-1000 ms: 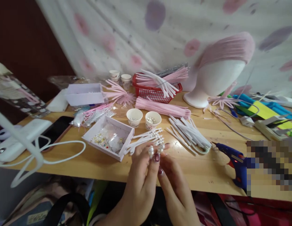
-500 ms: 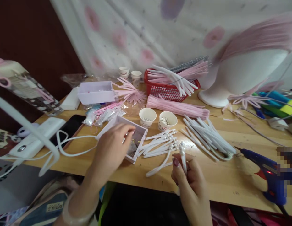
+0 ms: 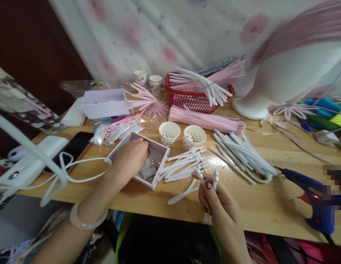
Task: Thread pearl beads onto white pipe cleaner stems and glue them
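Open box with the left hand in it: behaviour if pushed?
The box would probably slide rather than tip, being low and wide. Its thin walls may flex. The beads inside look loose and would likely roll.

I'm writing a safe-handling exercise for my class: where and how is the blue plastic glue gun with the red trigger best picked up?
Grip the blue plastic glue gun by its handle, probably best from the near side of the wooden table. The handle slants toward that side, while the nozzle points left and slightly away; a lit red light suggests its tip may be hot.
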Available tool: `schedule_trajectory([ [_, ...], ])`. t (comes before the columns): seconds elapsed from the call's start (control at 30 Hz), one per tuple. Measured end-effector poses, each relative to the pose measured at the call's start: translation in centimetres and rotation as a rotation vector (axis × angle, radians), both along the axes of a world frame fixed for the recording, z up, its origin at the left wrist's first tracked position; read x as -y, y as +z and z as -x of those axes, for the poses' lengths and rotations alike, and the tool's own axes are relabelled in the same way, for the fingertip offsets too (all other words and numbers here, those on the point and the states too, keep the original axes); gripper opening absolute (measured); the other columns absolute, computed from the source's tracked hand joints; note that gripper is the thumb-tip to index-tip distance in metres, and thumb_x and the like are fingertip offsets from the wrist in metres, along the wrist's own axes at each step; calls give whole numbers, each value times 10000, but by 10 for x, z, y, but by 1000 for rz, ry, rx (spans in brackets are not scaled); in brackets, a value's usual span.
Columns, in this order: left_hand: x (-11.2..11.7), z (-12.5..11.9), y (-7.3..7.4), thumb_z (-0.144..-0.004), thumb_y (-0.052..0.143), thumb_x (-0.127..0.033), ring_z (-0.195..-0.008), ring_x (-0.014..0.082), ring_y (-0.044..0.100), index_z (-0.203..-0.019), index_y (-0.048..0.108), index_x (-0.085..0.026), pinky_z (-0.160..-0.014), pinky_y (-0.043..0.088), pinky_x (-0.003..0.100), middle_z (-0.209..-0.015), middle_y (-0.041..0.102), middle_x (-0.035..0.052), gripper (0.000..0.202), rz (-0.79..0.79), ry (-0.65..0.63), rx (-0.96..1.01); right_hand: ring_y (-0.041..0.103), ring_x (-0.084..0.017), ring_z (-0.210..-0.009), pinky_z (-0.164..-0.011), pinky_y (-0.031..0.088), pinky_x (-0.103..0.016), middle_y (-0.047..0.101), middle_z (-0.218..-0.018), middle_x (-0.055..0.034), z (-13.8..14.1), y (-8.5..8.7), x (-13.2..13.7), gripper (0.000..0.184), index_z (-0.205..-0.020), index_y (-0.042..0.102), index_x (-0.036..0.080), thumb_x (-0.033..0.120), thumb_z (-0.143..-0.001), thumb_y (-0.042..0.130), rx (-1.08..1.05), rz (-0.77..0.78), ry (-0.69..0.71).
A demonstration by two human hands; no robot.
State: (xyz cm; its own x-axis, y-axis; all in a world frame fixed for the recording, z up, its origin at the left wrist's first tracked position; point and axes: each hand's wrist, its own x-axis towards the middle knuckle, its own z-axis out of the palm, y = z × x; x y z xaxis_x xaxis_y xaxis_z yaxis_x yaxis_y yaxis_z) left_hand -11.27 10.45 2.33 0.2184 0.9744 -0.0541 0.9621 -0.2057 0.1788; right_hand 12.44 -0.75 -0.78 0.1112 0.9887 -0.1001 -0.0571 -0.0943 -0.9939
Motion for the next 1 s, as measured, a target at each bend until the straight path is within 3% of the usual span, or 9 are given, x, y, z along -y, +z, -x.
schedule_trajectory([
  [0.1,5,1,9,-937,429,-146,-890,301,692,-853,656,-194,-767,474,377,-981,737,140,247,-11,7,17,264,-115,-526,-470,217,-253,339,-640,71,-3,2,0,388,-1102,720,199,562,-998,629,-68,13,32],
  [0.2,26,-2,26,-938,459,-222,-772,244,634,-860,565,-231,-694,441,347,-891,684,61,132,-50,59,117,244,-116,-529,-458,188,-258,344,-647,60,-8,0,1,390,-1014,738,198,574,-983,641,-67,11,47],
  [0.27,49,-11,37,-975,461,-314,-643,200,527,-857,508,-261,-625,386,317,-721,571,-24,137,-44,188,437,246,-116,-524,-451,184,-259,349,-633,56,-12,-3,2,396,-955,751,197,574,-987,633,-68,-6,50],
  [0.33,73,-28,40,-1017,434,-417,-591,178,448,-828,509,-268,-581,347,299,-653,488,-44,252,68,268,778,262,-112,-516,-446,185,-254,361,-617,53,-16,-6,3,398,-908,761,195,564,-989,634,-82,-27,58],
  [0.43,96,-62,30,-1021,473,-493,-536,142,339,-725,472,-250,-542,307,277,-587,389,-55,384,362,275,1203,270,-98,-491,-434,197,-240,366,-578,60,-20,-8,4,413,-848,764,183,563,-971,661,-139,-23,62],
  [0.5,100,-84,18,-1027,502,-492,-505,118,281,-717,472,-237,-515,281,252,-549,330,-78,403,508,311,1415,251,-88,-476,-433,216,-229,348,-551,73,-22,-6,6,420,-827,760,174,569,-951,687,-185,18,22],
  [0.67,88,-115,-7,-892,768,-514,-488,63,362,-784,600,-193,-494,314,176,-551,445,-87,378,549,414,1822,261,-76,-441,-433,222,-218,346,-497,86,-25,0,8,426,-781,759,178,587,-899,745,-293,91,-82],
  [0.83,81,-120,-23,-753,927,-368,-686,72,583,-795,740,-188,-659,497,167,-777,652,-25,263,509,532,2038,297,-78,-402,-405,257,-223,469,-477,50,-19,4,9,370,-729,781,213,496,-957,714,-324,-30,2],
  [1.0,81,-121,-26,-724,943,-390,-789,90,617,-780,770,-219,-762,535,190,-864,672,-22,249,586,574,2074,358,-96,-417,-428,318,-248,528,-523,31,-11,15,4,334,-775,828,263,445,-1001,664,-307,-116,136],
])
